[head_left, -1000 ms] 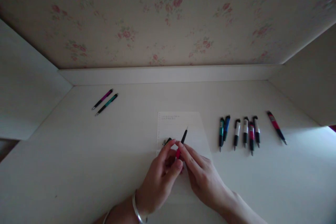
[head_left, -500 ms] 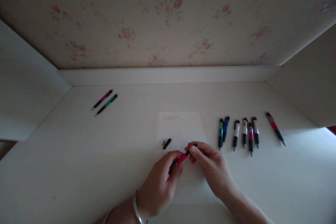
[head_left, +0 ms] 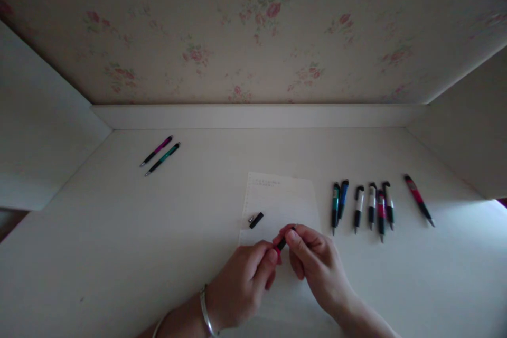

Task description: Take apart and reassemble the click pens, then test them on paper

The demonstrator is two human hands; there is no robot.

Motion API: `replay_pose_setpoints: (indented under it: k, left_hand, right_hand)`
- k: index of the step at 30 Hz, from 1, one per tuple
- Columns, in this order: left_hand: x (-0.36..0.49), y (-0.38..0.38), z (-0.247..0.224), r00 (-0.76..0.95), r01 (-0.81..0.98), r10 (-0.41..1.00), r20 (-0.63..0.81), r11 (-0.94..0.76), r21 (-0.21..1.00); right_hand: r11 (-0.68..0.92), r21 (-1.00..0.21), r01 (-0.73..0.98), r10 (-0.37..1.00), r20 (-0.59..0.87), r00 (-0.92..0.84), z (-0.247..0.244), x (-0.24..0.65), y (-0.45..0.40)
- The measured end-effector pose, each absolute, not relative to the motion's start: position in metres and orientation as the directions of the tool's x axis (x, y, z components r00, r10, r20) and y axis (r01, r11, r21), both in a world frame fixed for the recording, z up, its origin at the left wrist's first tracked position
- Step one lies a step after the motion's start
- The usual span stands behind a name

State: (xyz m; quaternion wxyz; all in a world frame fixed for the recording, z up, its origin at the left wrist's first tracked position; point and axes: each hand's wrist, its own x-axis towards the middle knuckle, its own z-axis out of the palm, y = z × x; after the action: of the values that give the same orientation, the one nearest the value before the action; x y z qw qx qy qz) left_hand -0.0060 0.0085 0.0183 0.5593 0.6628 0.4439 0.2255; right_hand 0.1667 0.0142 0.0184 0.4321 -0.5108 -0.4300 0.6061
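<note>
Between my two hands is a red and black pen, held over a sheet of lined paper. My left hand is closed around its red barrel, so most of that part is hidden. With thumb and fingertips, my right hand pinches the black upper end. On the paper, just beyond my hands, lie a black pen grip and a small silver tip beside it. A few lines of faint handwriting run along the top of the sheet.
To the right lie several pens, among them a teal pen, a blue pen, a white pen and a red pen farther off. A purple pen and a green pen rest at the back left of the white desk.
My left hand has slid up the barrel towards my right, covering more of the red part. The paper has shifted slightly to the right and turned a little.
</note>
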Motion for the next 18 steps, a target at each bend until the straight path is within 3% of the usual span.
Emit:
replay_pose_setpoints:
  k: [6,10,15,18]
  left_hand:
    - [-0.006,0.011,0.022,0.54,0.274,0.809,-0.234,0.093,0.957]
    - [-0.004,0.011,0.023,0.546,0.149,0.782,-0.301,0.262,0.953]
    - [0.002,0.007,0.017,0.651,-0.147,0.68,-0.337,0.548,0.823]
    - [0.004,0.006,0.014,0.666,-0.219,0.678,-0.311,0.576,0.788]
  right_hand:
    - [-0.234,-0.965,-0.118,0.969,-0.221,-0.111,0.018,0.167,0.013]
    - [-0.22,-0.962,-0.162,0.972,-0.201,-0.125,0.02,0.168,0.013]
    - [-0.215,-0.954,-0.21,0.972,-0.188,-0.144,0.02,0.17,0.009]
    - [-0.23,-0.94,-0.254,0.967,-0.19,-0.172,0.016,0.17,0.008]
